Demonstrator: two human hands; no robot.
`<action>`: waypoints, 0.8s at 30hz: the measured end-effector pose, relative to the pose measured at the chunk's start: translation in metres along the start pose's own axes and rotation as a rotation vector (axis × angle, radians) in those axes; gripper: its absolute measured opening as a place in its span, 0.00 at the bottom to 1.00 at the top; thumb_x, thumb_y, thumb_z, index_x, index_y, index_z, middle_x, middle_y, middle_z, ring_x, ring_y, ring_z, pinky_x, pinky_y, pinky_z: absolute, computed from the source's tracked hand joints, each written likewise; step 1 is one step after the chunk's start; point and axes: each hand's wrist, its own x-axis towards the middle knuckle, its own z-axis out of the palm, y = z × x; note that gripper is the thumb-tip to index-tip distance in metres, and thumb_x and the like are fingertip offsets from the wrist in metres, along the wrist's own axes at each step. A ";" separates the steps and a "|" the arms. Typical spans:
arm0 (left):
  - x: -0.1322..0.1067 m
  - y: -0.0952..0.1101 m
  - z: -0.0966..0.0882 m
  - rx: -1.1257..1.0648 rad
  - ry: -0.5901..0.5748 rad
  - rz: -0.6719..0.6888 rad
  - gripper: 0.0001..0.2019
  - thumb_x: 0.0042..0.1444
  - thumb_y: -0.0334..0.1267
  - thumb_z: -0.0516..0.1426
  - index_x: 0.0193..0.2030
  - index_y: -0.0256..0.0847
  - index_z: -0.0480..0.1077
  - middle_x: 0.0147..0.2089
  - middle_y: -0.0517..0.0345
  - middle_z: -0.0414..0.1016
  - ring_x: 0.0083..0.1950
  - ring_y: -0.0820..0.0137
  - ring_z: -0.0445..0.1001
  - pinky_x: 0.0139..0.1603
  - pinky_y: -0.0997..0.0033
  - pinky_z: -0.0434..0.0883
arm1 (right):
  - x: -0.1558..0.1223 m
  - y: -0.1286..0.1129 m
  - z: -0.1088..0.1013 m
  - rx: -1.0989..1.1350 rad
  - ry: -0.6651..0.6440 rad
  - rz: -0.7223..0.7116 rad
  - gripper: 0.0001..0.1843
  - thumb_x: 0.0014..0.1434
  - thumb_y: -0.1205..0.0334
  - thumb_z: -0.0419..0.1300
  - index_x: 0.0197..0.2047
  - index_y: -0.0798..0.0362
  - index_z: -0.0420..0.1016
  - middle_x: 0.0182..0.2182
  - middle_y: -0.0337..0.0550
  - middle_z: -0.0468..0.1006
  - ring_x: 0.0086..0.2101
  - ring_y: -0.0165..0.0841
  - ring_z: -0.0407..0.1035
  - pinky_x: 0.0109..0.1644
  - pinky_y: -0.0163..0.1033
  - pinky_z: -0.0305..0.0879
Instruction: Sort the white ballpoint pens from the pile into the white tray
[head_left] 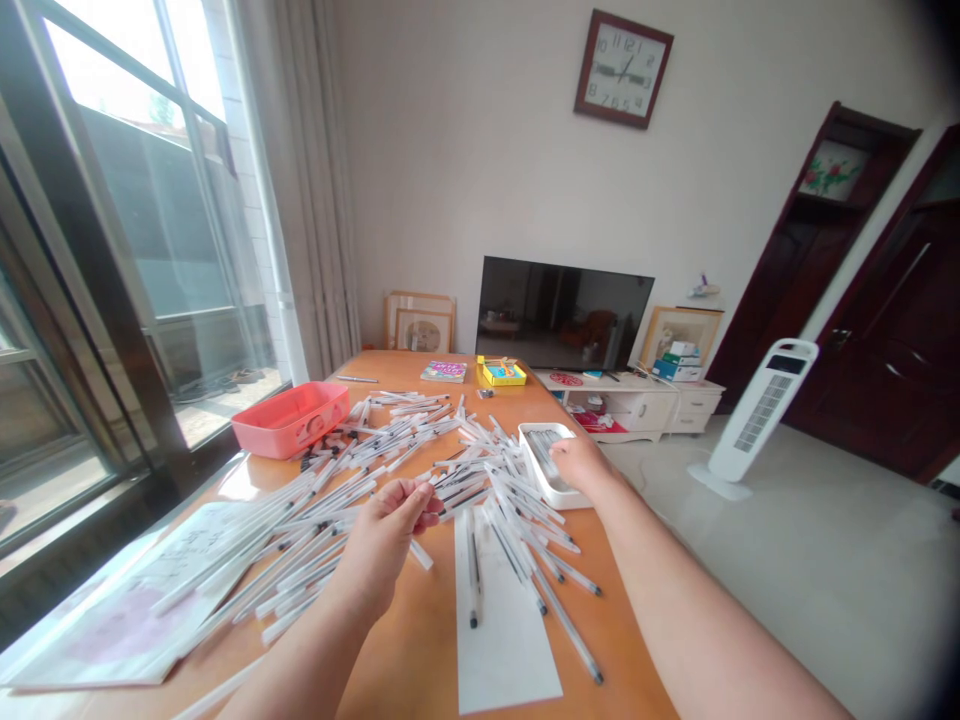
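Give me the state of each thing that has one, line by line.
Left hand: fingers curled; contents unclear
Right hand: fingers inside white tray
White tray: open-topped, pens inside
Loose pens: scattered across table
White sheet: flat, partly covered
Red box: open-topped
Television: screen dark
Tower fan: standing

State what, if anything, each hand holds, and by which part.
Cannot tell: the left hand curls in a pinch; the right hand reaches into the white tray.

Fingers of the right hand (580, 463) mostly hidden, left forearm (311, 635) cut off by the bottom edge.
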 end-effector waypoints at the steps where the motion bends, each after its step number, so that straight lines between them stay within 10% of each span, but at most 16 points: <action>1: 0.000 0.000 0.000 -0.002 0.000 0.002 0.19 0.56 0.55 0.62 0.37 0.39 0.71 0.40 0.48 0.79 0.39 0.66 0.73 0.45 0.64 0.67 | 0.000 0.003 0.000 0.010 0.006 -0.004 0.14 0.60 0.57 0.58 0.44 0.48 0.83 0.43 0.46 0.83 0.42 0.38 0.75 0.40 0.35 0.63; 10: 0.001 0.002 0.000 0.008 0.032 -0.001 0.19 0.55 0.55 0.63 0.38 0.39 0.72 0.38 0.50 0.80 0.37 0.66 0.74 0.44 0.65 0.66 | -0.025 0.020 -0.003 0.016 -0.040 -0.062 0.16 0.50 0.61 0.65 0.44 0.46 0.80 0.34 0.37 0.81 0.28 0.30 0.70 0.31 0.33 0.59; 24: -0.001 0.011 -0.002 -0.026 0.083 -0.006 0.18 0.54 0.52 0.64 0.36 0.38 0.71 0.36 0.51 0.80 0.34 0.69 0.74 0.42 0.67 0.67 | -0.021 0.012 0.006 -0.099 0.009 -0.053 0.14 0.53 0.50 0.63 0.41 0.45 0.81 0.39 0.44 0.82 0.36 0.38 0.74 0.32 0.37 0.56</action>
